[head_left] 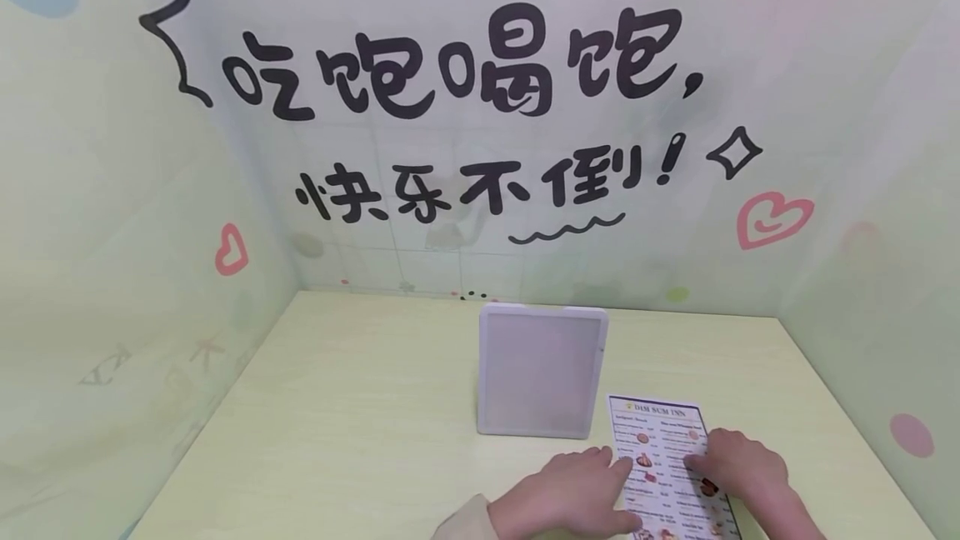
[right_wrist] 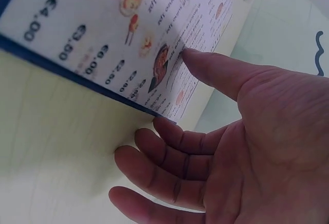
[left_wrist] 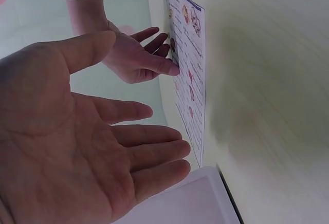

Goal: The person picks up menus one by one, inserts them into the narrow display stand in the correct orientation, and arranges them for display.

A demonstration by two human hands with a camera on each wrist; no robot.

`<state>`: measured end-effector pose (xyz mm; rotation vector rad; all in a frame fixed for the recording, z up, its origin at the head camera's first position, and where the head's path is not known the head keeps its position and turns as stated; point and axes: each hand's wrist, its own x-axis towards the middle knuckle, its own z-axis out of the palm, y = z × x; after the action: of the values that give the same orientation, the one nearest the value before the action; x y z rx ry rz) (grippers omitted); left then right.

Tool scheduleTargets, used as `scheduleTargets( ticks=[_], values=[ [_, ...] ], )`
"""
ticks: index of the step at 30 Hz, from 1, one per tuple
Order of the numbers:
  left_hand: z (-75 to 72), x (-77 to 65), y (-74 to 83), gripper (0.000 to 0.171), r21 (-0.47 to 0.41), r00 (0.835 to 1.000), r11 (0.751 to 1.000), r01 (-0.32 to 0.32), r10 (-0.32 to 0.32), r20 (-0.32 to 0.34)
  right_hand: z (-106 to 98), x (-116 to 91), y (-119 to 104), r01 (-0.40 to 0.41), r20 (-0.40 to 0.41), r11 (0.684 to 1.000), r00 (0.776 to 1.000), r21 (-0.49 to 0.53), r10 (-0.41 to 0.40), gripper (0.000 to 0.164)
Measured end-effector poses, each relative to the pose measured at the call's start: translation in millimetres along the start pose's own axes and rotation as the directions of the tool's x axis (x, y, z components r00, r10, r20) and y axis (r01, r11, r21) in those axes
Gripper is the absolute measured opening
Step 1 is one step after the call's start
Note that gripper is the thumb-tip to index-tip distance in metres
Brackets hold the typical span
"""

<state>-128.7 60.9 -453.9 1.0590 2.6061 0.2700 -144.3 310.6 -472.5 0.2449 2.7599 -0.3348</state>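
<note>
A printed menu [head_left: 663, 473] headed "DIM SUM INN", with small food pictures and prices, lies on the table near the front right. My right hand [head_left: 746, 469] grips its right edge, the thumb [right_wrist: 211, 67] on the printed face and the curled fingers [right_wrist: 159, 165] along the blue-bordered side. On the opposite side, my left hand [head_left: 566, 494] is at the menu's left edge. The left wrist view shows that hand's palm [left_wrist: 67, 147] with fingers extended and nothing held. Just behind it stands an upright white-framed panel [head_left: 540, 373] with a plain pale face.
The pale wood-look table [head_left: 360, 407] is enclosed by printed fabric walls on the left, back and right. Large black Chinese characters [head_left: 517, 61] and pink hearts [head_left: 775, 221] decorate them. The back wall [head_left: 480, 265] meets the table's far edge behind the panel.
</note>
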Motion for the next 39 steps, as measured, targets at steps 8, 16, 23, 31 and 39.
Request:
scheduleTargets(
  ticks=[8,16,23,31,39],
  values=[
    [6.2,16.2,10.0,0.065,0.017,0.996,0.996,0.089,-0.089,0.006,2,-2,-1,0.008,-0.014,1.0,1.0,0.009,-0.008,0.033],
    [22.6,28.2,14.0,0.067,0.009,0.994,0.995,0.098,-0.098,0.047,4,-3,-5,-0.002,-0.036,1.0,0.999,0.011,0.002,0.03],
    [30.1,30.8,14.4,0.069,0.03,0.996,0.999,0.043,-0.046,0.078,6,-4,-9,-0.014,-0.025,0.999,1.0,0.038,0.015,0.03],
    [30.9,29.7,15.0,0.073,0.053,0.991,0.998,0.041,-0.047,0.129,10,-1,-7,0.012,-0.014,0.996,1.0,0.088,-0.011,0.028],
    [35.0,29.5,17.6,0.07,0.117,0.986,0.991,0.069,-0.085,0.143,7,-2,-11,0.03,-0.014,0.951,1.0,0.309,-0.028,0.039]
  ],
)
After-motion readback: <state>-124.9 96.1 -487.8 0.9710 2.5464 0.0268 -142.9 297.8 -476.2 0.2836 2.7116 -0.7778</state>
